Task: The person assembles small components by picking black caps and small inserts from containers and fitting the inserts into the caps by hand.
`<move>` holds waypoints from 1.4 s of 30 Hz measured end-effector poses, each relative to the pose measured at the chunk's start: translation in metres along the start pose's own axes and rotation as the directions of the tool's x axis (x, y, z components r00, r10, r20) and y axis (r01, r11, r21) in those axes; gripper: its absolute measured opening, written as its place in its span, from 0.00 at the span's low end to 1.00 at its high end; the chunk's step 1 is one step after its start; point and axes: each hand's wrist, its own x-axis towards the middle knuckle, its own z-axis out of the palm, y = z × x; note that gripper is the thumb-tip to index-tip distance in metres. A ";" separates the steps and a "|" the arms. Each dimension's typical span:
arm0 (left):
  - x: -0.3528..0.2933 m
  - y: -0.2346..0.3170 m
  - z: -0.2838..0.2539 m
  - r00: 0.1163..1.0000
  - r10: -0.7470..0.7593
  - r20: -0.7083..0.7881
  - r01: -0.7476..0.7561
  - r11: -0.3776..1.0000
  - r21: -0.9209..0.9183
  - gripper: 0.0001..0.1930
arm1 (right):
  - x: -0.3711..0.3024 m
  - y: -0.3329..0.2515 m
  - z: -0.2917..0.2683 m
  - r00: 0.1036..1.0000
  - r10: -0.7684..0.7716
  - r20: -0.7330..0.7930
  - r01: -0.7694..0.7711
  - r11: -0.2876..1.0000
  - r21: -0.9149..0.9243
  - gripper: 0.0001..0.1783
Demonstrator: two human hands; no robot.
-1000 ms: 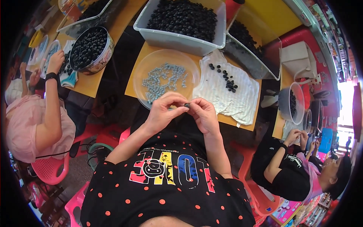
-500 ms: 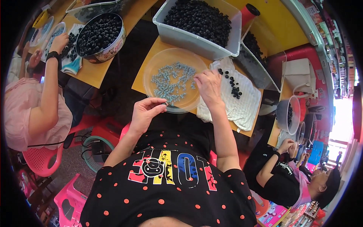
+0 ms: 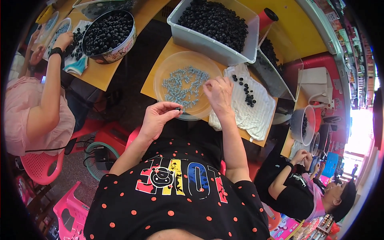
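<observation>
My left hand (image 3: 161, 118) is at the near left edge of a round, shallow clear tray (image 3: 163, 69). Its thumb and forefinger pinch a small round black part (image 3: 178, 109). Scattered over the tray's bottom lie many small, shiny blue-silver pieces (image 3: 182, 90), too small to name surely. Over the tray's right rim, my right hand (image 3: 220, 93) has thumb and fingertips drawn together; what they hold, if anything, cannot be made out. Beside it, a white cloth (image 3: 256, 114) carries several loose black round parts (image 3: 249, 96).
A large clear bin (image 3: 212, 47) heaped with black parts stands behind the tray. Another clear bin (image 3: 276, 74) leans at right, near a red cylinder (image 3: 268, 17). A co-worker (image 3: 46, 116) sits at left by a round tub (image 3: 120, 54); another person (image 3: 296, 192) works at right.
The whole view has shifted slightly. My right fingertips have edged left over the tray. The black part in my left fingers shows more plainly.
</observation>
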 end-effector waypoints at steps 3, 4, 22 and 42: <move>0.004 0.001 0.003 0.999 -0.037 0.003 0.037 0.998 -0.060 0.10 | -0.006 -0.009 -0.017 0.997 0.073 -0.013 -0.067 0.964 0.256 0.03; 0.006 0.001 0.005 0.999 -0.034 0.000 0.034 0.997 -0.066 0.10 | -0.010 -0.011 -0.020 0.991 0.133 0.009 -0.123 0.894 0.431 0.02; 0.020 0.005 0.060 0.980 -0.110 0.164 0.129 0.985 -0.113 0.10 | -0.062 -0.018 -0.040 0.840 0.149 0.522 -0.432 -0.400 0.808 0.06; 0.024 -0.009 0.064 0.969 -0.186 0.165 0.176 0.982 0.074 0.10 | -0.077 -0.020 -0.046 0.833 0.350 0.429 -0.471 0.041 0.881 0.09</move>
